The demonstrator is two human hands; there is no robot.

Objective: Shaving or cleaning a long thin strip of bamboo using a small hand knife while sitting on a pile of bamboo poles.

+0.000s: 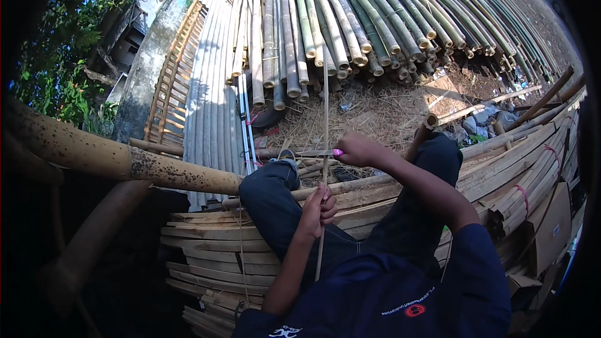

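My left hand (317, 211) is closed round a thin bamboo strip (326, 109), which stands lengthwise in front of me from my lap out toward the bamboo poles. In my right hand (360, 149) is a knife (313, 153) with a pink handle, its fingers wrapped round the grip. The blade points left and crosses the strip a little beyond my left hand. Whether the edge bites into the strip is too small to tell. The strip's lower end lies against my shirt.
A large stack of bamboo poles (375, 31) lies ahead. Split bamboo slats (219, 244) are piled beneath and beside me. At left are a thick bamboo pole (169, 172), corrugated sheets (213, 87) and a bamboo ladder-like frame (172, 81). Stones (482, 119) sit at right.
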